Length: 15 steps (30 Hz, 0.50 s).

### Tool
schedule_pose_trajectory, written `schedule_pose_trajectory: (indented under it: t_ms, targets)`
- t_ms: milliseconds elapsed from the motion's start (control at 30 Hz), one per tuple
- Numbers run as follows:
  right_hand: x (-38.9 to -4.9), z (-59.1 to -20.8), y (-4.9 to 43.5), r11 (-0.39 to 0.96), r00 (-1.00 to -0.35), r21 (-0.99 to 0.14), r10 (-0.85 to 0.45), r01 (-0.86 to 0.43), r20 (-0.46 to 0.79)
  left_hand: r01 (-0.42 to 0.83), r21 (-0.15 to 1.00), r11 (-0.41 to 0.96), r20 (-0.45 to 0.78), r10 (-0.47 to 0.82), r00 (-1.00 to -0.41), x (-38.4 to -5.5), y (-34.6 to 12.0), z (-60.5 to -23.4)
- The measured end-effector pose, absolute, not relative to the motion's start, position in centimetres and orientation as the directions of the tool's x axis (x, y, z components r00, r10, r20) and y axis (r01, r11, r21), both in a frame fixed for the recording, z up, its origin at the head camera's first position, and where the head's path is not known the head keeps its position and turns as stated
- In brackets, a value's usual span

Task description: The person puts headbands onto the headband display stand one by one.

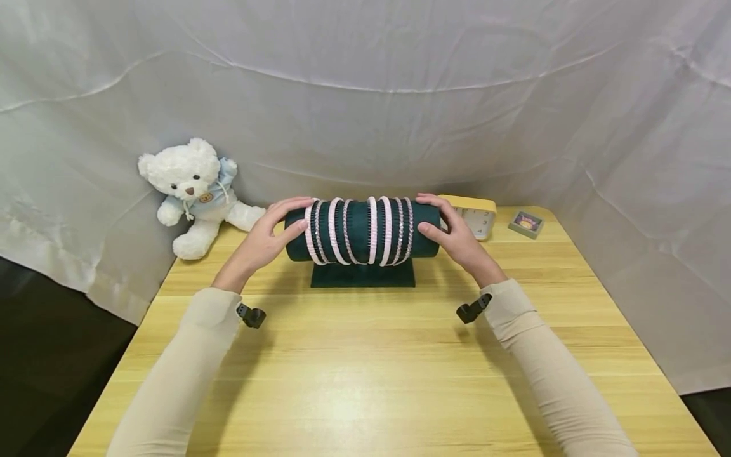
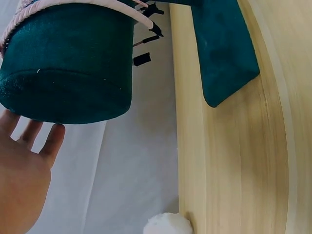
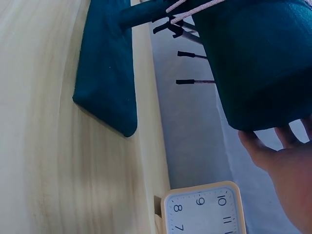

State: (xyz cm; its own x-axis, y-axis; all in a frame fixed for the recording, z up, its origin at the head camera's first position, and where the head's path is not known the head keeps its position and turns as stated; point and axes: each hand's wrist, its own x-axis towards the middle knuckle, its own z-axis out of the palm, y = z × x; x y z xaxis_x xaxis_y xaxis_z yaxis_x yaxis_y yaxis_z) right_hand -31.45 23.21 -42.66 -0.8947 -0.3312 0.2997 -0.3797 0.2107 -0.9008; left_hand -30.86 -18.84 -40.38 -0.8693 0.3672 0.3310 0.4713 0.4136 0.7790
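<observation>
A dark green velvet headband stand [image 1: 358,230] has a horizontal roll above a flat rectangular base [image 1: 363,275]. Several headbands [image 1: 335,231], some pale pink and some thin and glittery, sit around the roll, and their dark tips [image 3: 185,82] stick out underneath. My left hand [image 1: 265,238] holds the roll's left end, thumb in front and fingers over the top. At the right end, my right hand [image 1: 459,236] grips the roll the same way. Both wrist views show fingertips against the roll's ends. Whether the base fully touches the table is hard to tell.
A white teddy bear [image 1: 188,190] in a blue top sits at the table's back left. Behind my right hand stands a yellow-framed clock [image 1: 480,219], with a small grey box [image 1: 526,225] to its right. Pale cloth [image 1: 365,133] hangs behind the wooden table [image 1: 354,368].
</observation>
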Motion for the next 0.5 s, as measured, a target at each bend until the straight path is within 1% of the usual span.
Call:
schedule_pose_trajectory:
  t_ms: [167, 333, 433, 500]
  targets:
    - [-31.6, -42.6, 23.4, 0.225, -0.897, -0.899, -0.333, -0.376, 0.291, 0.458, 0.784, 0.418, 0.319, 0.363, -0.876, -30.9, -18.9, -40.2]
    - [-31.7, -42.4, 23.8, 0.218, -0.911, -0.916, -0.319, -0.338, 0.260, 0.469, 0.787, 0.401, 0.345, 0.344, -0.873, -30.9, -19.5, -40.1]
    - [-31.6, -42.0, 24.6, 0.224, -0.916, -0.912, -0.297, -0.343, 0.271, 0.466, 0.791, 0.397, 0.357, 0.320, -0.878, -30.8, -20.3, -39.9]
    - [-31.5, -41.7, 25.5, 0.239, -0.917, -0.903, -0.274, -0.356, 0.289, 0.456, 0.784, 0.421, 0.358, 0.295, -0.886, -30.7, -21.0, -39.8]
